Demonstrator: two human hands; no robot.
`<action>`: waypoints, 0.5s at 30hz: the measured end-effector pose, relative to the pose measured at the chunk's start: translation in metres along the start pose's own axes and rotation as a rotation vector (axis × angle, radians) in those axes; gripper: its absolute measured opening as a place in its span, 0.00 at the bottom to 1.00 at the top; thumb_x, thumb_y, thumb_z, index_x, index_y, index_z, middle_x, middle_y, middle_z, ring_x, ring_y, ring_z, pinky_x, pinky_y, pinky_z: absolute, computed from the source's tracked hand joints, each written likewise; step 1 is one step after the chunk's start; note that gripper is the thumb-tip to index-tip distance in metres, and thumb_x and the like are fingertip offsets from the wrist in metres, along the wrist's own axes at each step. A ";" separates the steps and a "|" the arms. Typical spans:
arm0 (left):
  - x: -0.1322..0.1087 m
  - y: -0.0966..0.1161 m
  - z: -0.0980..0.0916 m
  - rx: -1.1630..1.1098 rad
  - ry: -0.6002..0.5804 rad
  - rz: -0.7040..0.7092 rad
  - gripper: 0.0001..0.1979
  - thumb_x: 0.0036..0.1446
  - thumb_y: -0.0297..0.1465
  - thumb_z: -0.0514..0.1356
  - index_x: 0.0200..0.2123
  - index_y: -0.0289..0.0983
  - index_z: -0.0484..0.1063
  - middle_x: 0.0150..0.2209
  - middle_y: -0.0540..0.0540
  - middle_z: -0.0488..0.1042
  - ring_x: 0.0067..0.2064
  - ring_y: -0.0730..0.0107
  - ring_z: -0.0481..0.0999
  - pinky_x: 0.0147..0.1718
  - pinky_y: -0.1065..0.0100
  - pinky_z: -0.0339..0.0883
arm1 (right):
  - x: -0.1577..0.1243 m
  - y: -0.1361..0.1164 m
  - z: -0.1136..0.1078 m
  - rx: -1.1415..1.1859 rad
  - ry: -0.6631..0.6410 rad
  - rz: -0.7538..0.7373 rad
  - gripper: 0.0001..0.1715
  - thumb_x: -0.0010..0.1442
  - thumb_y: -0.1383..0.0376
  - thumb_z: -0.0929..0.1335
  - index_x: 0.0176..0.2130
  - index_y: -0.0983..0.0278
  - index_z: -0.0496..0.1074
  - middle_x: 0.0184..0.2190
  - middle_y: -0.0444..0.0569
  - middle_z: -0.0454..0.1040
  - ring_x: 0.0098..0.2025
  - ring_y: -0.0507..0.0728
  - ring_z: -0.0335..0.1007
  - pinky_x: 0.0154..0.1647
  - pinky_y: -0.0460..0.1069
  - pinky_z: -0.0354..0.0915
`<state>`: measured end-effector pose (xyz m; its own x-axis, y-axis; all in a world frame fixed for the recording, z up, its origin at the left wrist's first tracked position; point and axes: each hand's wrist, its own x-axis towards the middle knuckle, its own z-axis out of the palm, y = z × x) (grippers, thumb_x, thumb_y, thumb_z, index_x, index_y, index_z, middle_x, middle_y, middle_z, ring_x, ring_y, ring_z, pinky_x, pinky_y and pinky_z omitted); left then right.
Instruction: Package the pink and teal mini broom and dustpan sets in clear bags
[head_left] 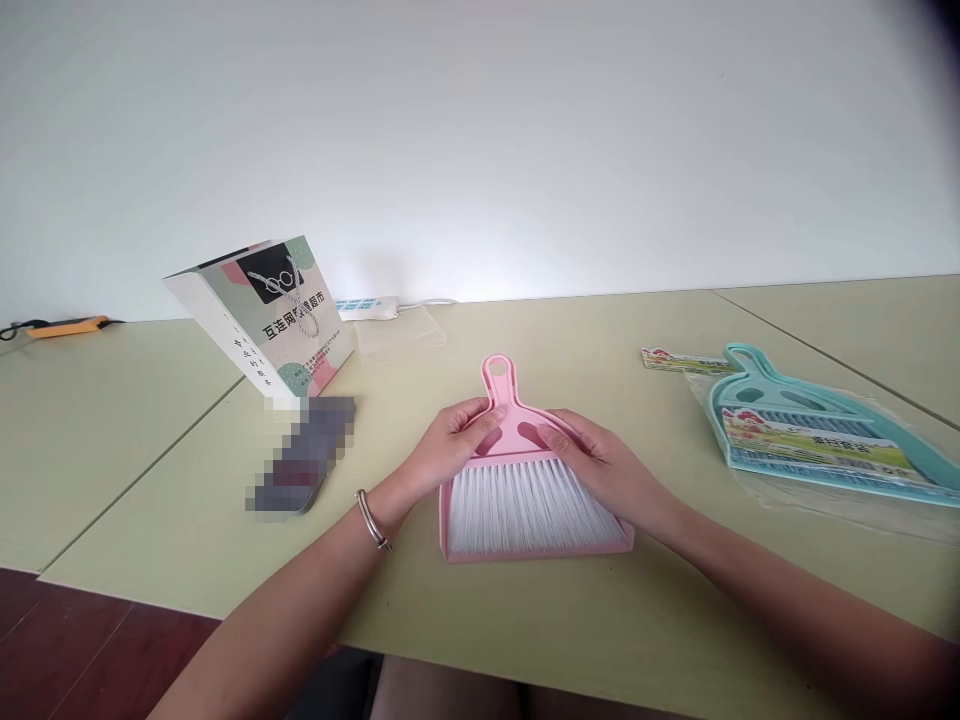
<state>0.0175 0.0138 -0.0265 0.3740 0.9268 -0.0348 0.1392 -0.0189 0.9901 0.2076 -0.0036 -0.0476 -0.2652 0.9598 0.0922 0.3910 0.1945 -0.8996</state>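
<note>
A pink hand brush (pixel 529 500) with white bristles lies nested in a pink dustpan (pixel 540 553), handle pointing away from me. My left hand (pixel 454 440) grips the set by its upper left side, thumb resting on the brush near the handle. On the upper right side, my right hand (pixel 596 465) holds it the same way, its thumb at the right oval hole. The fingers of both hands are partly hidden behind the dustpan. Whether the set touches the table I cannot tell.
A teal dustpan set (pixel 795 395) with paper labels lies on clear wrapping at the right. To the left are a tilted paper bag (pixel 292 330) and a blurred dark object (pixel 304 460). A power strip (pixel 367 308) and an orange tool (pixel 69 327) lie along the wall.
</note>
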 end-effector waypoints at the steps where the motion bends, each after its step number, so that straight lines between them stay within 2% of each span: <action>1: 0.000 0.000 0.000 0.025 0.010 -0.004 0.19 0.55 0.46 0.55 0.28 0.35 0.66 0.21 0.54 0.57 0.24 0.79 0.55 0.24 0.73 0.50 | 0.000 0.002 0.001 -0.006 0.001 0.001 0.20 0.61 0.51 0.59 0.44 0.58 0.69 0.42 0.46 0.75 0.45 0.58 0.69 0.45 0.51 0.63; 5: 0.001 -0.002 0.002 0.070 0.035 -0.002 0.20 0.55 0.47 0.54 0.25 0.35 0.64 0.20 0.55 0.53 0.23 0.78 0.53 0.23 0.72 0.47 | 0.002 0.006 0.002 -0.031 0.004 -0.011 0.19 0.61 0.52 0.59 0.43 0.59 0.69 0.39 0.45 0.75 0.45 0.58 0.69 0.44 0.51 0.63; 15: 0.003 -0.006 -0.007 0.038 0.002 -0.038 0.17 0.53 0.44 0.56 0.26 0.35 0.64 0.24 0.53 0.57 0.26 0.77 0.58 0.27 0.71 0.53 | 0.000 0.001 0.009 -0.029 -0.046 0.031 0.18 0.62 0.52 0.58 0.42 0.59 0.67 0.40 0.45 0.74 0.43 0.57 0.69 0.43 0.51 0.63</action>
<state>0.0117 0.0191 -0.0315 0.3658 0.9279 -0.0719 0.1879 0.0021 0.9822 0.1997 -0.0051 -0.0524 -0.2925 0.9552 0.0445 0.4244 0.1714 -0.8891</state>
